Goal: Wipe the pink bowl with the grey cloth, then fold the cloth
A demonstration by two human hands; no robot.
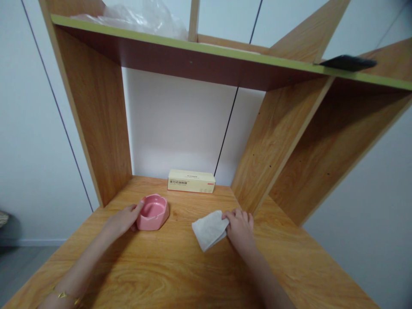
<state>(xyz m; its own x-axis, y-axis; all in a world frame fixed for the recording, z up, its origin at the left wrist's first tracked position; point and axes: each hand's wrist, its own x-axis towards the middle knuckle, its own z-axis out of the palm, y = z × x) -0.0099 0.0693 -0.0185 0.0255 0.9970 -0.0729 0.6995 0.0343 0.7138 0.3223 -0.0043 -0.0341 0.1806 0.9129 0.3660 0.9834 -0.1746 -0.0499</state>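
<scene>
A pink ashtray-like dish sits on the wooden desk, left of centre. My left hand rests against its left side, with fingers curled round the rim. A folded white cloth or wipe lies flat on the desk to the right. Its right edge is under the bent fingers of my right hand, which press down on it.
A long cream box lies against the white back wall. Wooden uprights flank the desk at left and right. A shelf runs overhead with clear plastic and a dark flat object on it.
</scene>
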